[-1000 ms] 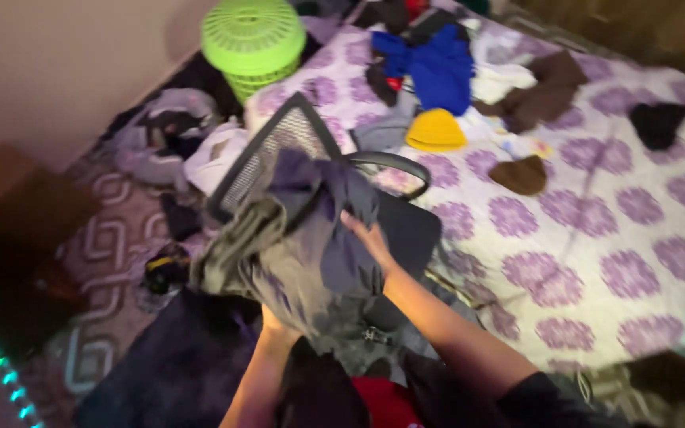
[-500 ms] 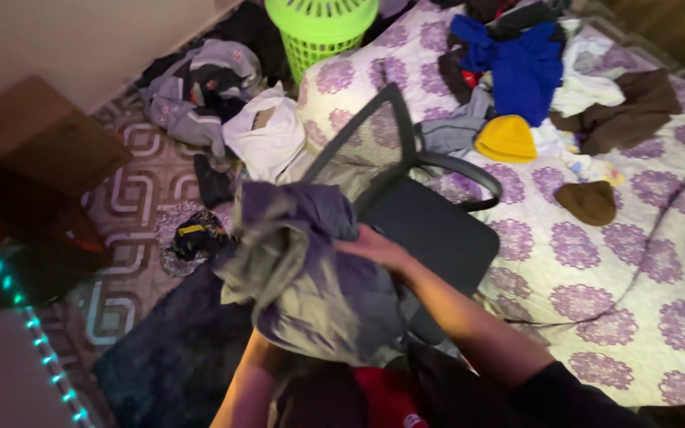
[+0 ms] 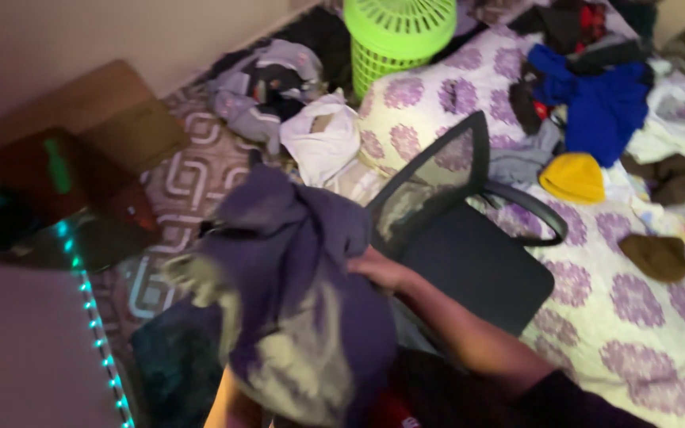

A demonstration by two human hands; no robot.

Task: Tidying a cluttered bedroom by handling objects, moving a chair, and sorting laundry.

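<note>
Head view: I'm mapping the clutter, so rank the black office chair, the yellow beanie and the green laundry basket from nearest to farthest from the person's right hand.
From the right hand:
1. Black office chair, just right of it.
2. Yellow beanie, on the bed to the right.
3. Green laundry basket, at the top by the wall.

Right hand (image 3: 380,269): pressed against a bundled grey-purple cloth garment (image 3: 295,301), fingers buried in its folds.
Left hand: hidden under the bundle; only the forearm shows at the bottom edge.
Chair: a black mesh-backed office chair (image 3: 469,254) just beside the right arm.
Bed: a white bedsheet with purple flower prints (image 3: 636,317), strewn with a yellow knit beanie (image 3: 572,177), a brown cap (image 3: 656,255) and a blue garment (image 3: 596,107).
Floor: a lime-green plastic laundry basket (image 3: 398,36) near a heap of clothes (image 3: 279,91).
</note>
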